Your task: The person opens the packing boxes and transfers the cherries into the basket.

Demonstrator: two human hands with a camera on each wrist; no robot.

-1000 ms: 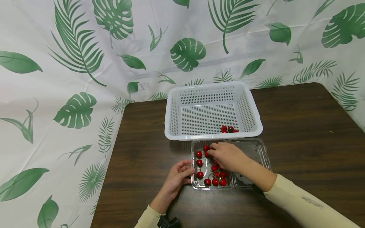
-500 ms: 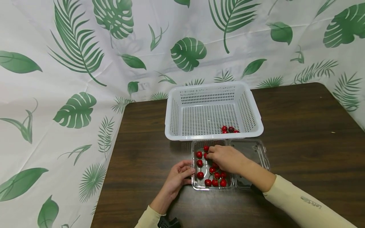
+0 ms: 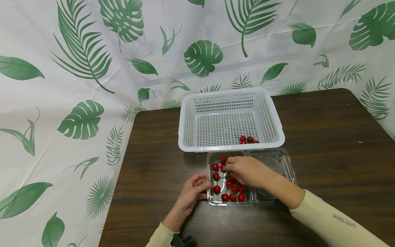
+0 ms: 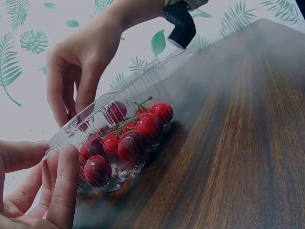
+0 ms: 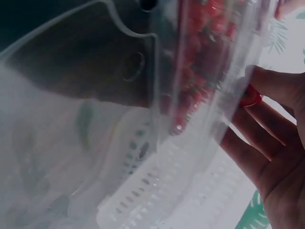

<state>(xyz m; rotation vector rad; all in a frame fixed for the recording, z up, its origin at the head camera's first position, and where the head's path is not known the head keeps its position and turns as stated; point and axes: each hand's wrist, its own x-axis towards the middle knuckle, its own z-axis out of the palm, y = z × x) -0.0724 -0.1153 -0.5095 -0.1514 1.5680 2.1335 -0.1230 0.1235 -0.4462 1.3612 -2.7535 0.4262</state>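
Note:
A clear plastic clamshell container (image 3: 211, 203) lies opened out on the table, its left half holding several red cherries (image 3: 232, 197) with green stems. My left hand (image 3: 190, 193) holds that half by its left edge, thumb at the rim and fingers against the side wall in the left wrist view. Over the cherries, my right hand (image 3: 247, 170) reaches in from the right. Its thumb and fingers pinch a red cherry (image 5: 250, 97), seen through the gap between them in the right wrist view. The palm hides part of the container's upper right side.
Right behind the container stands a white perforated basket (image 3: 203, 149) with several cherries (image 3: 249, 139) in its near right corner. The clear lid (image 3: 273, 163) lies flat to the right, under the right forearm. A leaf-patterned cloth (image 3: 163, 65) hangs behind the dark wooden table (image 3: 148, 171).
Fingers of my right hand have shifted slightly left and down within the container. A few cherries beside them have moved a little to the left. The left hand stays put.

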